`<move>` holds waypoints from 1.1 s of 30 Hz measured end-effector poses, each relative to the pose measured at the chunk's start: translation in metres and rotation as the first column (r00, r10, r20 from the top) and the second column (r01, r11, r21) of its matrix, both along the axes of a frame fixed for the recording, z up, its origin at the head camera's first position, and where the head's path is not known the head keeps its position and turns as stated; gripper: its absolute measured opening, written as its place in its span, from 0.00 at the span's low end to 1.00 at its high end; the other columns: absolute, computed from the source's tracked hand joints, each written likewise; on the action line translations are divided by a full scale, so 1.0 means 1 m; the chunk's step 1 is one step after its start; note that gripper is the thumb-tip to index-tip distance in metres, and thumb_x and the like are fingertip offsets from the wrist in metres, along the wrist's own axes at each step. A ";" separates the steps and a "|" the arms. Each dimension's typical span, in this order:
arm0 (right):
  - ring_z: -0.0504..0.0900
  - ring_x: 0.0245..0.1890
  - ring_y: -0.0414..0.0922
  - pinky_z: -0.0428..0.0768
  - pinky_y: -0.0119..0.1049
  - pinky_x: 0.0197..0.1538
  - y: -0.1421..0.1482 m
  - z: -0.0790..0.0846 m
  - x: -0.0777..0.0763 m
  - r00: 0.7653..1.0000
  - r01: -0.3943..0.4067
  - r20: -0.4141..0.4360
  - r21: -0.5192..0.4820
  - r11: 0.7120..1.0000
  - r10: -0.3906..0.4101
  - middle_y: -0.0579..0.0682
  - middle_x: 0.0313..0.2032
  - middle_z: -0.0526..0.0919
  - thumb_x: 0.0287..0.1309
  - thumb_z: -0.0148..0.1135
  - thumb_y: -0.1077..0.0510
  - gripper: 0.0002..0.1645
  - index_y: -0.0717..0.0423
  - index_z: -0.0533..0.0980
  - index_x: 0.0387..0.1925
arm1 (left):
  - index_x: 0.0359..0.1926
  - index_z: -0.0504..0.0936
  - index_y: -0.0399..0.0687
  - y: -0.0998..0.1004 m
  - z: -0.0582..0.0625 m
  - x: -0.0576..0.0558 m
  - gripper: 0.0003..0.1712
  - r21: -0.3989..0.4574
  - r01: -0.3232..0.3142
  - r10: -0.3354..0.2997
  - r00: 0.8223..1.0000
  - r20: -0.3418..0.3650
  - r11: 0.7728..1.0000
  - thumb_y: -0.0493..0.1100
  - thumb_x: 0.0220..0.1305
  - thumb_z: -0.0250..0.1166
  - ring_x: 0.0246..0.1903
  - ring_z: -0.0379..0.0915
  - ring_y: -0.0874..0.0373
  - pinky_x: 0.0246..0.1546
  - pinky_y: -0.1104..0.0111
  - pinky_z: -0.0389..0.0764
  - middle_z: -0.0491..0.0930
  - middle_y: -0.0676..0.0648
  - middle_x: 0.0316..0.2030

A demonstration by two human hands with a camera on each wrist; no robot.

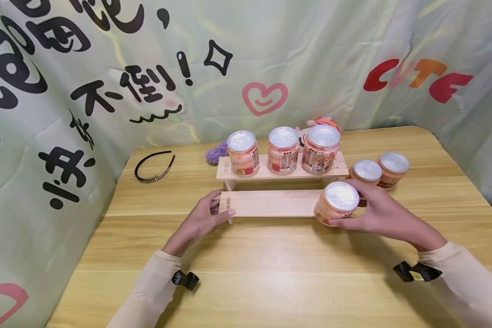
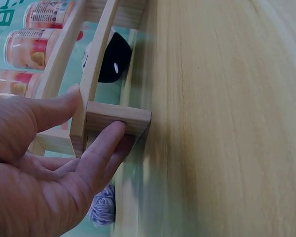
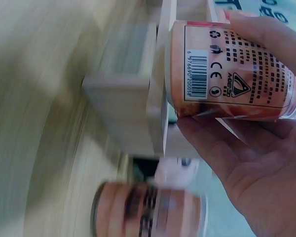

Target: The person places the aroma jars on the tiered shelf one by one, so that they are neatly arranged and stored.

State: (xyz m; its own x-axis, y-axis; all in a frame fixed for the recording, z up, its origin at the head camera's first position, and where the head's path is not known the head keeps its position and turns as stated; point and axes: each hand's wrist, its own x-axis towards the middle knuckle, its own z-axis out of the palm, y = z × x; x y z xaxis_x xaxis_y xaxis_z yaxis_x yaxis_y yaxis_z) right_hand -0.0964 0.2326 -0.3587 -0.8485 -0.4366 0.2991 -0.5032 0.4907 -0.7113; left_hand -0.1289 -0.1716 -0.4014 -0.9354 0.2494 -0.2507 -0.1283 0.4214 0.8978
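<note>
A two-step wooden display stand (image 1: 274,203) stands mid-table. My left hand (image 1: 202,216) grips the left end of its lower step, thumb on top; in the left wrist view the fingers (image 2: 101,153) reach under against the leg. My right hand (image 1: 373,209) holds a peach-coloured jar (image 1: 336,202) with a silvery lid around its side, at the right end of the lower step. In the right wrist view the jar (image 3: 232,71) shows a barcode label, its base close against the step; whether it touches, I cannot tell. Three similar jars (image 1: 283,150) stand on the upper step.
Two more jars (image 1: 393,169) stand on the table right of the stand, partly behind my right hand. Purple yarn (image 1: 217,153) and a pink figure (image 1: 304,135) lie behind the stand. A black headband (image 1: 149,180) rests at the back left. Printed cloth (image 1: 311,59) hangs behind.
</note>
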 end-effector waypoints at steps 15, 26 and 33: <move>0.83 0.49 0.42 0.81 0.45 0.54 -0.075 0.000 -0.031 0.985 -0.124 0.121 0.001 0.992 0.123 0.45 0.48 0.85 0.43 0.85 0.49 0.42 0.55 0.76 0.59 | 0.77 0.55 0.37 0.001 0.001 0.000 0.45 0.015 0.001 -0.001 1.000 0.003 1.000 0.38 0.67 0.69 0.60 0.75 0.41 0.60 0.55 0.78 0.74 0.31 0.64; 0.82 0.52 0.42 0.80 0.43 0.58 -0.119 0.001 -0.043 0.972 -0.208 0.106 -0.019 0.978 0.209 0.48 0.51 0.84 0.40 0.86 0.52 0.45 0.58 0.74 0.61 | 0.77 0.54 0.36 0.001 0.001 0.000 0.45 0.008 -0.007 0.007 1.000 0.000 1.000 0.38 0.67 0.69 0.61 0.74 0.40 0.59 0.55 0.79 0.73 0.31 0.64; 0.81 0.53 0.42 0.79 0.41 0.59 -0.141 0.000 -0.049 0.971 -0.225 0.083 -0.001 0.974 0.225 0.49 0.52 0.83 0.42 0.85 0.51 0.44 0.59 0.74 0.60 | 0.77 0.55 0.36 0.002 0.001 0.001 0.45 0.002 -0.013 0.013 1.000 0.001 1.000 0.36 0.66 0.69 0.60 0.75 0.41 0.58 0.57 0.80 0.74 0.31 0.64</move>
State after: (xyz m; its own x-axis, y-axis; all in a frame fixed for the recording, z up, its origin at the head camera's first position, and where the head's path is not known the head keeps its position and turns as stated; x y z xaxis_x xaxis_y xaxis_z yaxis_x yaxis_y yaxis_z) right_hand -0.1458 0.0916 -0.3589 -0.7495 -0.6214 0.2284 -0.5418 0.3776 -0.7509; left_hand -0.1282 -0.1697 -0.4005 -0.9382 0.2380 -0.2514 -0.1349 0.4174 0.8986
